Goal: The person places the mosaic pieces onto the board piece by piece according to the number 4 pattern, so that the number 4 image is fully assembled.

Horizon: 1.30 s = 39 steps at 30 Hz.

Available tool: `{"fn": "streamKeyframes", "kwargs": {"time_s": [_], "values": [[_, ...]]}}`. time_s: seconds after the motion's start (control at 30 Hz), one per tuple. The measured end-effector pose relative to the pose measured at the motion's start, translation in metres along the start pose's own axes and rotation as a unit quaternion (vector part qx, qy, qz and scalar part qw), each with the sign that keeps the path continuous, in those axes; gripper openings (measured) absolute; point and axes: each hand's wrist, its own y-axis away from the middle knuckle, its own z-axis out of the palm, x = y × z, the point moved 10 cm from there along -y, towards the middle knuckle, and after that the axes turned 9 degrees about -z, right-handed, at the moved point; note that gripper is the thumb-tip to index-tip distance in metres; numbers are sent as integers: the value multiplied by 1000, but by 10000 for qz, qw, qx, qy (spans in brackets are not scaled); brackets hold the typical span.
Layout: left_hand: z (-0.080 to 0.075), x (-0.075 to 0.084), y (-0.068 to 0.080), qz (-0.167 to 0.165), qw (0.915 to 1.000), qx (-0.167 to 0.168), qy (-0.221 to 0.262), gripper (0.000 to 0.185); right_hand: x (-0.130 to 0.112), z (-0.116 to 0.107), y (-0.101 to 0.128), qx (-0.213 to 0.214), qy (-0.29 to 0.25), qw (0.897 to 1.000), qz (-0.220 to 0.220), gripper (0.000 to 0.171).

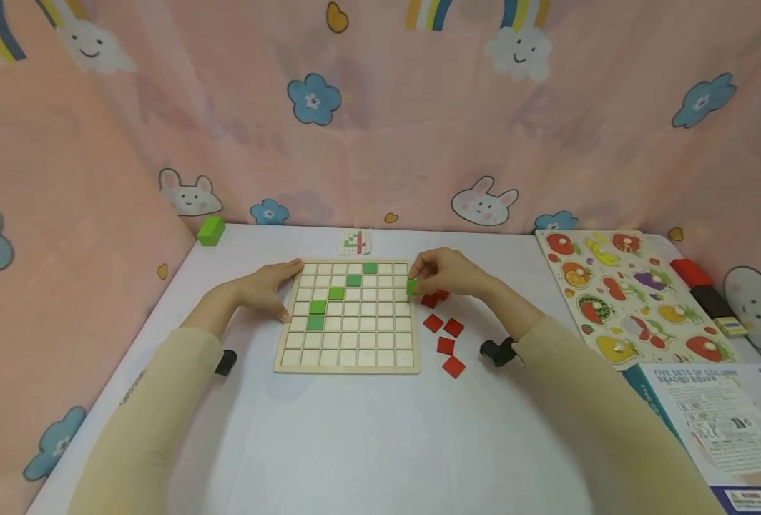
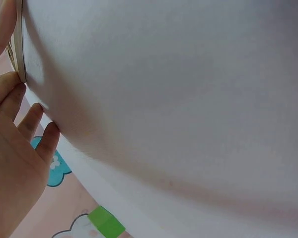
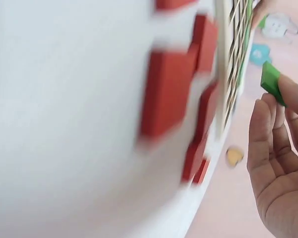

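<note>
A wooden grid board [image 1: 348, 370] lies on the white table with several green tiles [image 1: 336, 293] in its squares, in a stepped diagonal. My left hand [image 1: 261, 287] rests along the board's left edge, thumb low and fingers at the far corner. In the left wrist view its fingers [image 2: 49, 139] look fairly straight, touching the board's edge [image 2: 20, 44]. Between thumb and fingers, my right hand [image 1: 451, 272] pinches a green tile [image 3: 271, 82] near the board's right edge. Several red tiles [image 1: 445, 346] lie on the table just right of the board, some partly under the right hand.
A small pattern card [image 1: 355, 242] sits behind the board. A green block [image 1: 211, 231] stands at the back left. To the right are a fruit puzzle board [image 1: 631, 293], a red and black object [image 1: 709, 293] and a printed box [image 1: 722, 422]. A pink patterned curtain [image 1: 393, 143] hangs behind.
</note>
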Motion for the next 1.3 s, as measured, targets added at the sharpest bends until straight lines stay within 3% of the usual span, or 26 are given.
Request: {"fn": "streamKeyframes", "kwargs": {"time_s": [0.23,0.43,0.67,0.87,1.03,1.17,1.3], "values": [[-2,2,0,58,10000,8,-31,115,-44,46,-35,-33,-108,9995,-311,14],[-3,1,0,49,10000,-5,-54,114,-71,85,-52,-354,-133,9983,-442,9],[-3,-1,0,61,10000,-20,-34,113,-84,107,-58,-294,387,9972,-569,6],[-2,-2,-1,37,10000,-27,-36,113,-93,115,-56,-359,1071,9905,-783,2],[-1,-2,-1,38,10000,-58,9,114,-92,114,-54,-382,1246,9880,-824,2],[-1,-2,-1,21,10000,-43,14,114,-83,100,-51,-302,1224,9895,-709,8],[0,-2,0,9,10000,-20,19,115,-63,70,-44,-117,1171,9916,-534,9]]}}
